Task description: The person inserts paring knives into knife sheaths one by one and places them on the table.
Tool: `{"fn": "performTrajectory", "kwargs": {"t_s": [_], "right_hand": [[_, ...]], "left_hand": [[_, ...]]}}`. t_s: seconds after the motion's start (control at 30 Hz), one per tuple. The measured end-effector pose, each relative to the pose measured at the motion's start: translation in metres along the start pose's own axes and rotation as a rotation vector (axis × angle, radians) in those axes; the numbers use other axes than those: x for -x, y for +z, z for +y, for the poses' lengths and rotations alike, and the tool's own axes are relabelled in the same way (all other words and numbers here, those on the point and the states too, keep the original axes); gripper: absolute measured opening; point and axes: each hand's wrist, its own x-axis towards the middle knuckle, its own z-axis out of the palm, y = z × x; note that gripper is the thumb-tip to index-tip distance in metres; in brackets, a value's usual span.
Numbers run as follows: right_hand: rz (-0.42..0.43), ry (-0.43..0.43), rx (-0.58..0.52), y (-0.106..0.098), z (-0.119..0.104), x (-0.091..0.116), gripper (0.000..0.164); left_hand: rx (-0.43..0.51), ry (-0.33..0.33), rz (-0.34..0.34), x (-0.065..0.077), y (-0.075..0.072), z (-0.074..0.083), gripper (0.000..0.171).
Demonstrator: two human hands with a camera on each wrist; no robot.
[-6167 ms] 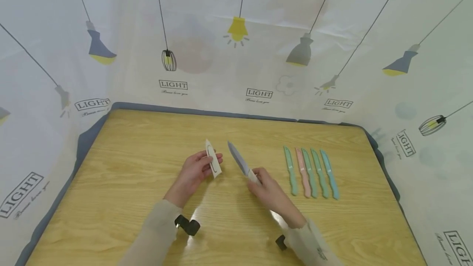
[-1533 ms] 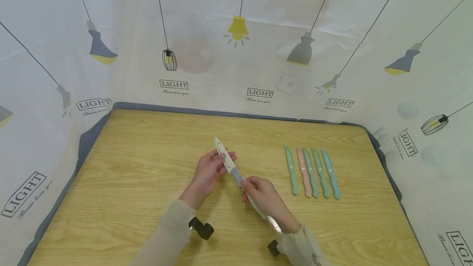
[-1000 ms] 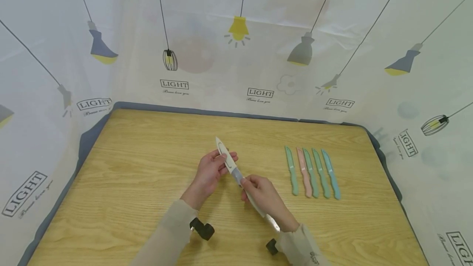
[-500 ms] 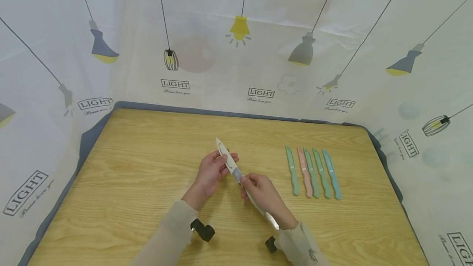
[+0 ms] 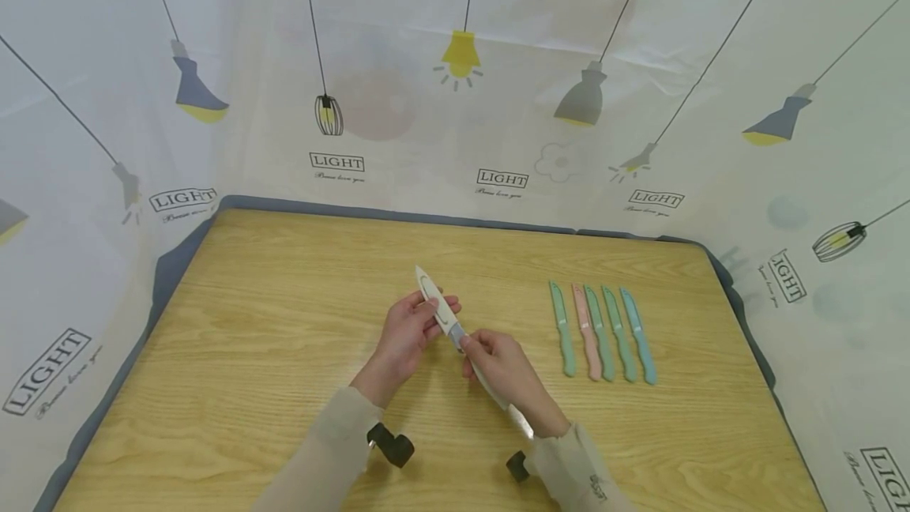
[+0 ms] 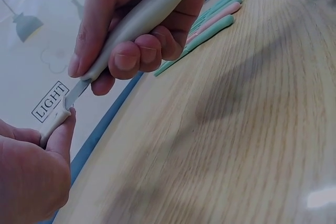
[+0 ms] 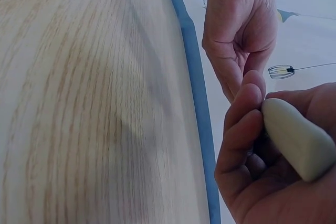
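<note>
In the head view my left hand (image 5: 407, 334) pinches a white knife sheath (image 5: 435, 300) between thumb and fingers, its tip pointing up and left. My right hand (image 5: 503, 366) grips the white handle of a knife (image 6: 152, 6), with the thumb near the base of the blade. Most of the blade is inside the sheath; a short stretch of bare metal (image 6: 79, 92) shows between sheath mouth and handle in the left wrist view. Seen from the right wrist, the rounded handle end (image 7: 302, 140) lies across my right palm.
Several sheathed knives lie side by side on the wooden table (image 5: 284, 299) at right: a green knife (image 5: 562, 330), a pink knife (image 5: 587, 334), further green ones and a blue knife (image 5: 639, 336). A white printed curtain (image 5: 426, 125) surrounds the table's far and side edges.
Earlier the sheath and the bare-bladed knife were held apart; the blade has since gone into the sheath. Over the last second the bare stretch of blade has shortened as the right hand moved toward the left.
</note>
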Motion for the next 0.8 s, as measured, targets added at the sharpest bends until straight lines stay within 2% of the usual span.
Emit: {"fn": "performTrajectory", "kwargs": {"t_s": [0.27, 0.43, 0.8], "right_hand": [[0.009, 0.013, -0.042, 0.005, 0.036, -0.015, 0.034], [0.005, 0.019, -0.052, 0.005, 0.039, -0.017, 0.039], [0.022, 0.023, -0.050, 0.005, 0.039, -0.021, 0.039]], "left_hand": [[-0.007, 0.012, -0.008, 0.001, 0.000, -0.003, 0.042], [-0.021, 0.013, -0.006, 0.001, 0.002, -0.004, 0.041], [-0.018, 0.022, -0.001, 0.003, 0.006, -0.006, 0.041]]}}
